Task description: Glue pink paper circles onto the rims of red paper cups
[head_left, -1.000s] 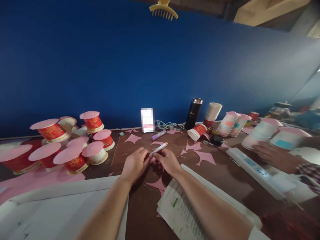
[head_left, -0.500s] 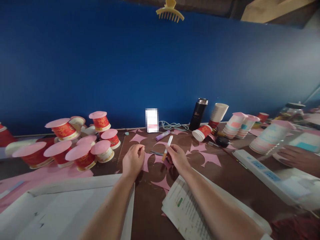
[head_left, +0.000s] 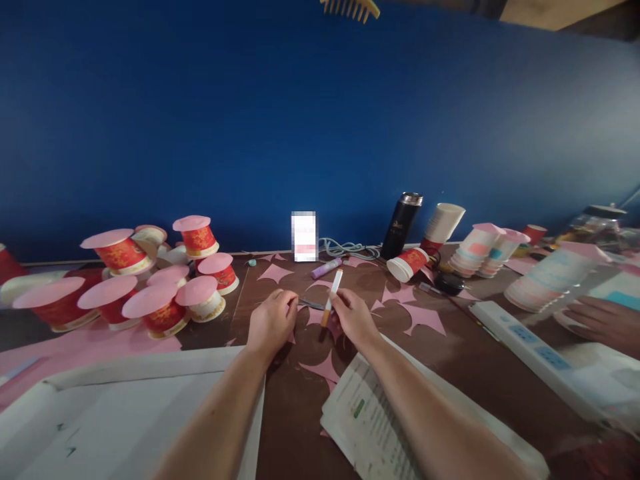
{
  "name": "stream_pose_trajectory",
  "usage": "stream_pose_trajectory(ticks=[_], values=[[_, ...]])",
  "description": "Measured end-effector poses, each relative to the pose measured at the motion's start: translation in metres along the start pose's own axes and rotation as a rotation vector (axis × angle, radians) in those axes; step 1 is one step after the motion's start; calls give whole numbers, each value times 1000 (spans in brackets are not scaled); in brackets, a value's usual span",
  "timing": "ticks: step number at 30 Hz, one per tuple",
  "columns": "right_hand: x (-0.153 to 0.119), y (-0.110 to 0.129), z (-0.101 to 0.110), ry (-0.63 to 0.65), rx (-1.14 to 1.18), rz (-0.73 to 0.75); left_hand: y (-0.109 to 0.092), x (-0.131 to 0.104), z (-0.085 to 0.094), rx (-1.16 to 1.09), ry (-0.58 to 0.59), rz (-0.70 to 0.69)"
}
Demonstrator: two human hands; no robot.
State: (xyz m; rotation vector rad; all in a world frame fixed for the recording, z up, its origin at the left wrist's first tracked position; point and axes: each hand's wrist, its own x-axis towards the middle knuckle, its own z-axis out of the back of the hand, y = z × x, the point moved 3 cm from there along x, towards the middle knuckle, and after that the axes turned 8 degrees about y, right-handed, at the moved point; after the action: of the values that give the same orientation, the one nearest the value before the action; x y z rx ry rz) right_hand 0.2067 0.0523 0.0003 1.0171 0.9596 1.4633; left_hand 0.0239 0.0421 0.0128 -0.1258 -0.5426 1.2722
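My right hand (head_left: 353,318) grips a white pen (head_left: 331,293) with an orange tip, held nearly upright with the tip pointing down at the brown table (head_left: 295,407). My left hand (head_left: 273,323) lies a short way to its left with the fingers curled, resting on a pink paper scrap (head_left: 314,317). Whether those fingers pinch the paper is hidden. Pink cut-offs (head_left: 424,317) lie scattered around both hands.
Red paper cups capped with pink discs (head_left: 155,307) crowd the left. A black flask (head_left: 400,225), stacked cups (head_left: 480,248), a purple marker (head_left: 326,268) and a white power strip (head_left: 520,337) sit right and behind. An open booklet (head_left: 370,420) and white sheets (head_left: 125,420) lie near. Another person's hand (head_left: 603,320) rests far right.
A second ago both hands held the pen together, lying almost flat. The left hand has let go and drawn left; the right hand has turned the pen upright, tip down.
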Motion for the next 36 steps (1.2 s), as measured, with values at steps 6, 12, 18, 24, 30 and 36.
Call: stream_pose_trajectory(ticks=[6,12,18,24,30,36], values=[[0,5,12,-177,125,14,2,2,-3,27,30,52],[1,5,16,-204,62,37,0,1,-3,36,85,43],[1,5,14,-172,2,48,-2,1,-3,38,143,22],[2,7,28,-261,-56,43,-3,1,-7,22,181,6],[7,0,49,-269,-494,39,-3,1,-10,36,219,-22],[7,-2,59,-177,-850,-116,-4,0,-10,64,258,-31]])
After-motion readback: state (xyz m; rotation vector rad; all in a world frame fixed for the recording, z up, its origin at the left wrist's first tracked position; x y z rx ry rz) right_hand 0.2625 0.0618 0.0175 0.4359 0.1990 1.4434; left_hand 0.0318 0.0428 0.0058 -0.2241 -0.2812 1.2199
